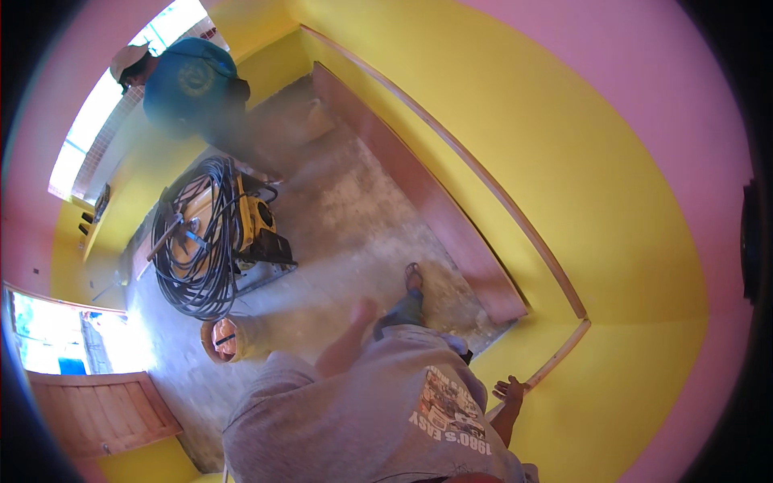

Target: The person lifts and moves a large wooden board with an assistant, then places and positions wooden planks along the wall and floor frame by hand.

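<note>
My right hand (pixel 510 390) is beside the yellow wall, over a narrow wooden rail (pixel 560 354) fixed along it. Its fingers look spread, and it touches or nearly touches the rail; whether it bears any weight I cannot tell. In front of my grey shirt, my left hand (pixel 364 311) reaches forward above the concrete floor. It is blurred, its fingers cannot be made out, and nothing shows in it. A sandalled foot (pixel 414 277) of mine stands on the floor ahead.
Ahead left stands a yellow machine (pixel 256 219) under a coiled black hose or cable (pixel 181 282). A round container (pixel 216 344) with something orange sits nearer. A long brown board (pixel 419 189) leans along the right wall. A co-worker in blue (pixel 189 84) bends near the window. A wooden door (pixel 101 410) is at left.
</note>
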Motion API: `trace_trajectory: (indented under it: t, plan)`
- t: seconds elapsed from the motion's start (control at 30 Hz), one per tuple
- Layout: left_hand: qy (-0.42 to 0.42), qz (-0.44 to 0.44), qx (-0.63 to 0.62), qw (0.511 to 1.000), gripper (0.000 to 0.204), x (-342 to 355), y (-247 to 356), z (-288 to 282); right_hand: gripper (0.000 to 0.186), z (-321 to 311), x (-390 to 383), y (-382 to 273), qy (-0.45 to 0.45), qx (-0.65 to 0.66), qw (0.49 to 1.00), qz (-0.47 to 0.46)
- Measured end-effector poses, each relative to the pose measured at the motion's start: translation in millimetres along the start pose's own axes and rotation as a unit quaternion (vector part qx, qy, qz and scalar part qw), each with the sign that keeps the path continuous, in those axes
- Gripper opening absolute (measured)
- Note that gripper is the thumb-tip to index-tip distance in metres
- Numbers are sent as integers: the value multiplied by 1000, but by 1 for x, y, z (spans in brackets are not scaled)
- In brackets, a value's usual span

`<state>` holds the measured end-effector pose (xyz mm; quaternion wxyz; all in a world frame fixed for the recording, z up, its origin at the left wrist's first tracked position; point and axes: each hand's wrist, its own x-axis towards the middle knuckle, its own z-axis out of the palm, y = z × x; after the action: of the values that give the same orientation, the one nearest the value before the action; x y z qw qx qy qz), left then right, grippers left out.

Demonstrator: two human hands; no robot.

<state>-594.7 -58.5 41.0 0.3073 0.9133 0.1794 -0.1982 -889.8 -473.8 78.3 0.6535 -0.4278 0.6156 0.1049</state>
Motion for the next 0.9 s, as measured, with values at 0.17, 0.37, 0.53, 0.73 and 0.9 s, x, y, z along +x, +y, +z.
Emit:
trace_trajectory:
  t: [0.17,0.37,0.53,0.73,0.9]
  plan:
    - [-18,26,-1,1000,27,-13,10,-5,46,1,-34,-14,9,-31,999,-19]
    - [-49,39,-15,998,30,-12,8,2,48,-5,-39,-23,-6,-13,1000,-22]
    - [-108,60,33,992,39,-21,19,-2,50,-8,-36,-22,-16,8,1000,17]
    - [-123,7,40,992,44,-12,3,4,50,-6,-31,-15,-38,-8,999,18]
    - [-151,8,54,987,45,-9,3,2,49,-6,-30,-16,-11,-7,1000,10]
